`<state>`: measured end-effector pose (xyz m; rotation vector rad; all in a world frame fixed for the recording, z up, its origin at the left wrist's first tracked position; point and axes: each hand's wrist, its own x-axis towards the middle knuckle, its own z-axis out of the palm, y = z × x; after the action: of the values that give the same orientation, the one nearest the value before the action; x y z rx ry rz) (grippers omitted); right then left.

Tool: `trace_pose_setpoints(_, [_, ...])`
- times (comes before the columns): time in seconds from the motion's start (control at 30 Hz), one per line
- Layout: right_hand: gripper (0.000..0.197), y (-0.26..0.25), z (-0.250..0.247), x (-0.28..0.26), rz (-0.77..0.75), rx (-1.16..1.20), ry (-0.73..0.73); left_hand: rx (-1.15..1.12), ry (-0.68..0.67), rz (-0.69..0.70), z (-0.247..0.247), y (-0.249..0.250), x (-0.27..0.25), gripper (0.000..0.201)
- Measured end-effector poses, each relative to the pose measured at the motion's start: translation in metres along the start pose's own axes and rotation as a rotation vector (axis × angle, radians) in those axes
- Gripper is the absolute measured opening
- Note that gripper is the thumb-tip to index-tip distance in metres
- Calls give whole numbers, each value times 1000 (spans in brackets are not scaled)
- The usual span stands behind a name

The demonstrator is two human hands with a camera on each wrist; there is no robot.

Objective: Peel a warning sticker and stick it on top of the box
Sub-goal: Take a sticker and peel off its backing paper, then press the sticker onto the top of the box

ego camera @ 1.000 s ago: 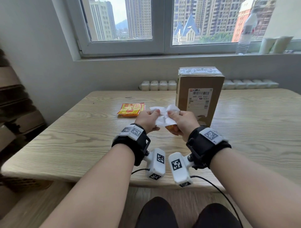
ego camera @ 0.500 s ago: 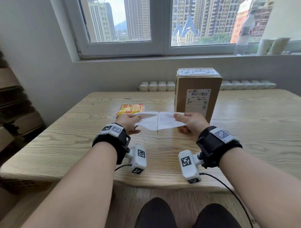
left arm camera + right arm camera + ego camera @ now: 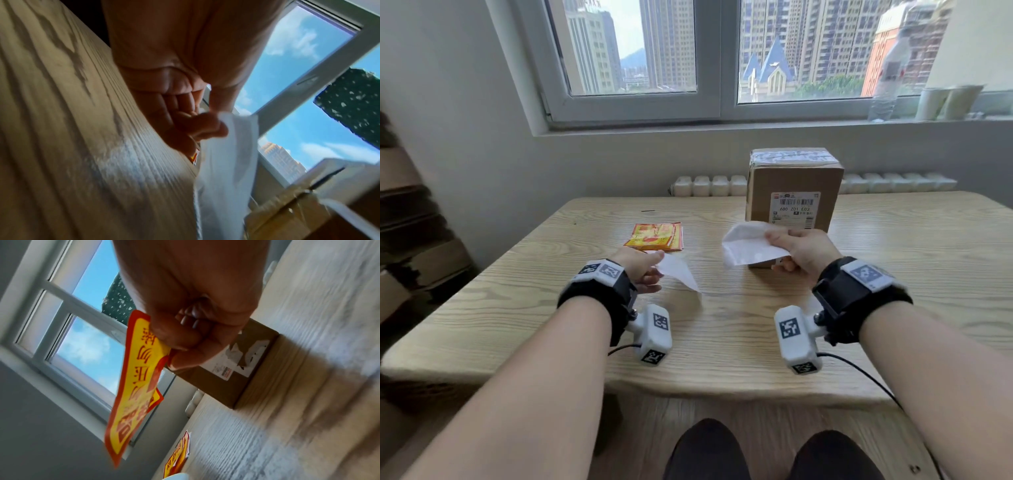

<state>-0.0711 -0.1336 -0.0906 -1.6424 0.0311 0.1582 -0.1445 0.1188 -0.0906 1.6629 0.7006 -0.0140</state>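
Table [image 3: 893, 281]: pale wood-grain top, filling the middle of the head view.
Box [image 3: 792, 192]: brown cardboard, upright at about 1 o'clock on the table, taped across its top, a white barcode label on the near face.
Right hand [image 3: 803, 255]: raised just in front of the box at 1 o'clock, thumb and fingers pinching the warning sticker.
Left hand [image 3: 638, 269]: low over the table at 11 o'clock, fingers curled and pinching the backing paper.
Warning sticker [image 3: 133, 381]: yellow with a red border and red characters, hanging from the right fingers; the head view shows only its white back [image 3: 751, 245]. It is well apart from the backing paper.
Backing paper [image 3: 678, 272]: white sheet, drooping from the left hand toward 5 o'clock.
Sticker stack [image 3: 655, 234]: red-and-yellow sheets lying flat at 11 o'clock, left of the box.
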Motion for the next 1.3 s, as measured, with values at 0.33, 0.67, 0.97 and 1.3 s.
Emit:
trace_pose_setpoints(0.33, [25, -35, 0, -30, -546, -634, 142, 254, -22, 239, 33, 49, -32, 38])
trace_pose_setpoints(0.67, [42, -54, 7, -70, -1015, -1272, 189, 151, -200, 161, 52, 76, -73, 26])
trace_pose_setpoints(0.97, [72, -67, -8, -82, -998, -1167, 191, 75, -168, 215, 43, 94, -89, 15])
trace_pose_setpoints(1.3, [24, -125, -52, -49, -560, -368, -70, -128, -280, 409, 46, 146, -87, 26])
